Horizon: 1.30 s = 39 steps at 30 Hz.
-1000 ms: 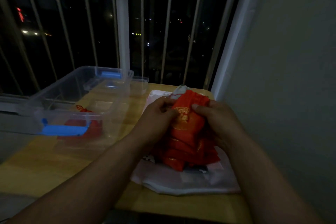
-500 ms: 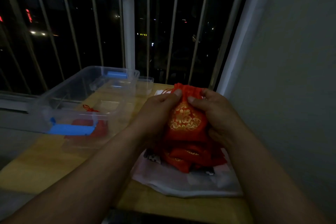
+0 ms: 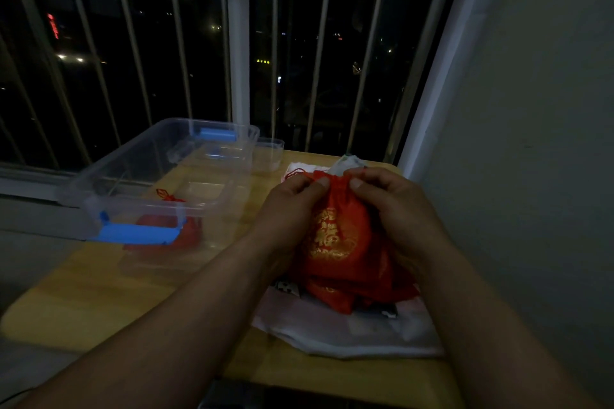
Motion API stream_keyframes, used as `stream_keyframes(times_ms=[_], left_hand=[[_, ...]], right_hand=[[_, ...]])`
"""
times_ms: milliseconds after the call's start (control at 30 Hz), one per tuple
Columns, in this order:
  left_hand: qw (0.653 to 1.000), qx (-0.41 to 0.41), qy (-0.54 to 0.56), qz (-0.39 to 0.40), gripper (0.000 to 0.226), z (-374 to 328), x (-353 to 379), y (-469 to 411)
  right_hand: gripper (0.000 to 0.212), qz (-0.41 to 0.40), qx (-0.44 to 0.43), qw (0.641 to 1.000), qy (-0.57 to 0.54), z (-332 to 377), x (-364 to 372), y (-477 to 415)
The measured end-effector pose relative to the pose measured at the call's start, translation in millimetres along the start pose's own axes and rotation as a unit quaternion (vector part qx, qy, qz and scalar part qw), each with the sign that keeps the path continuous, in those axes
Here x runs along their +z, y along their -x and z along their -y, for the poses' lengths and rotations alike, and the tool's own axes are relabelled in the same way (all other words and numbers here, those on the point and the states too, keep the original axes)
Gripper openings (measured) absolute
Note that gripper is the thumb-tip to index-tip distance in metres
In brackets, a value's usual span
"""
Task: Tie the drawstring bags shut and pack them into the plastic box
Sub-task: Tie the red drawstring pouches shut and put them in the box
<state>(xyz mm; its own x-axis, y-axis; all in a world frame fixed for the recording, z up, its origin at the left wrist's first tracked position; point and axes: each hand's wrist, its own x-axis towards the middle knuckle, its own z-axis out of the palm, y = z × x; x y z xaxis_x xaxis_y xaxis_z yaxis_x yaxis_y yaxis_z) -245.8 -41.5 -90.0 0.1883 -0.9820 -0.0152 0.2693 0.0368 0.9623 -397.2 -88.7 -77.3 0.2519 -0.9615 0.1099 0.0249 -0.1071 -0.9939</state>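
A red drawstring bag (image 3: 339, 229) with a gold emblem is held upright above a pile of more red bags (image 3: 358, 289). My left hand (image 3: 292, 206) pinches the left side of the bag's mouth, where a thin red cord trails off. My right hand (image 3: 395, 209) pinches the right side of the mouth. To the left stands the clear plastic box (image 3: 146, 176) with blue latches. One tied red bag (image 3: 169, 226) lies inside it.
The pile rests on a white plastic sheet (image 3: 349, 332) spread on a small wooden table (image 3: 99, 289). A small clear tub (image 3: 269, 153) sits behind the box. A metal railing (image 3: 275, 43) runs along the far edge, and a wall (image 3: 531, 143) stands close on the right.
Both hands lifted the top bag off the pile and stood it upright. The fingers moved up to the bag's mouth, which is now gathered narrower.
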Motion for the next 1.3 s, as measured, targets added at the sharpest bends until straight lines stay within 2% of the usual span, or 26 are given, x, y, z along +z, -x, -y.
stream_keyframes(times_ms=[133,300,433,500,600,767,1033,1300], left_hand=[[1.000,0.001,-0.007,-0.023,0.023,3.1,0.3,-3.9],[0.998,-0.038,0.052,-0.028,0.039,1.6,3.1,-4.7],[0.994,-0.051,0.082,-0.052,0.037,3.5,4.5,-5.4],[0.992,-0.062,0.093,-0.052,0.038,4.2,5.7,-4.2],[0.989,-0.071,0.116,-0.057,0.039,4.7,6.8,-1.5],[0.984,-0.072,0.151,-0.062,0.043,6.2,5.3,-2.1],[0.976,-0.074,0.186,-0.082,0.037,5.5,-2.1,-6.2],[0.965,-0.071,0.241,-0.074,0.041,3.6,-6.4,-10.5]], right_hand=[[0.015,-0.009,0.035,0.988,-0.147,0.6,-2.5,-5.8],[0.014,-0.023,0.061,0.980,-0.189,-2.7,-5.0,-8.6],[0.017,-0.028,0.094,0.963,-0.252,-4.6,-6.6,-12.0],[0.021,-0.028,0.095,0.960,-0.262,-5.8,-7.3,-12.7],[0.013,-0.046,0.095,0.956,-0.273,-5.3,-8.7,-12.0],[0.023,-0.044,0.108,0.948,-0.296,-7.7,-10.7,-13.9],[0.018,-0.040,0.113,0.924,-0.362,-0.8,-6.2,-12.2],[0.016,-0.078,0.121,0.891,-0.431,4.9,-4.4,-13.9]])
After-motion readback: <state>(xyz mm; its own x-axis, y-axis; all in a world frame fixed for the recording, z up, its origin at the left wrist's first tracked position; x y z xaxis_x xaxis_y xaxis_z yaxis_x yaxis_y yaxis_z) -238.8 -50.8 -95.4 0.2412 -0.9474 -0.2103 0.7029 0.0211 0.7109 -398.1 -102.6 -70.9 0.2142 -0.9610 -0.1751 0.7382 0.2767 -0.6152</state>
